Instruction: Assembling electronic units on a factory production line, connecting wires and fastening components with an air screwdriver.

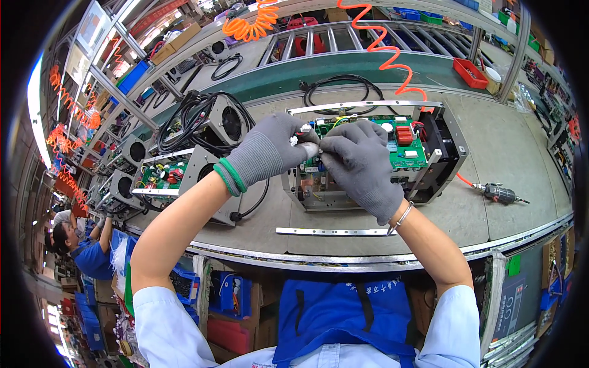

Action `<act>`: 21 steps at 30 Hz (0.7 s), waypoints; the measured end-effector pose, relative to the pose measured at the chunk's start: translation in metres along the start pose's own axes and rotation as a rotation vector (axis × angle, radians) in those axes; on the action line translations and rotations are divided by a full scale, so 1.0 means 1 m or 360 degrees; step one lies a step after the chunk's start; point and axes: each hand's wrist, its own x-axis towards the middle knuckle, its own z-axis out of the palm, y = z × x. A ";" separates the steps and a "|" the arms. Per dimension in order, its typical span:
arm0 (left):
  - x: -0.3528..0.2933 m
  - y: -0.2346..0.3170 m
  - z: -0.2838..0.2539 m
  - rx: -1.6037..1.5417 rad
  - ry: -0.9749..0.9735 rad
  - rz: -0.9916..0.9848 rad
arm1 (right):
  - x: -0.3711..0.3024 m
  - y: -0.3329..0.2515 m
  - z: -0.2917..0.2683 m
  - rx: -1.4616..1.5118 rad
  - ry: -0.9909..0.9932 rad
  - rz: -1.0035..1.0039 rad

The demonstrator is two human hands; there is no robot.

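Note:
My left hand, in a grey glove with a green cuff, pinches small white plug connectors over the left end of an open metal-framed machine. My right hand, also gloved in grey, meets it there with thumb and forefinger closed together. What lies between those right fingertips is too small and covered to tell. Beneath both hands, the machine's green circuit board carries red and white parts. A black fan housing forms its right end. The gloves hide part of the board and its wiring.
A loose metal strip lies along the bench's near side. To the right rests a power screwdriver on an orange hose. Another opened machine and coiled black cables stand left. A person in blue works far left.

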 end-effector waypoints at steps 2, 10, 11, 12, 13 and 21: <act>0.000 0.000 0.001 0.0033 -0.0029 0.0019 | -0.002 0.001 0.001 0.0008 -0.0026 -0.0008; -0.010 -0.011 0.014 0.1021 0.0116 0.0223 | -0.004 0.016 -0.002 -0.0104 -0.0040 0.0105; -0.009 -0.008 0.015 0.1079 0.0119 0.0221 | -0.005 0.019 -0.001 -0.0045 -0.0015 0.0066; -0.008 -0.005 0.014 0.1081 0.0109 0.0217 | -0.006 0.018 -0.002 -0.0037 -0.0015 0.0073; -0.007 -0.001 0.013 0.1125 0.0051 0.0173 | -0.005 0.016 -0.005 -0.0056 -0.0034 0.0079; 0.000 -0.005 0.015 0.1124 -0.0043 0.0079 | -0.007 0.020 -0.006 -0.0112 -0.0086 0.0081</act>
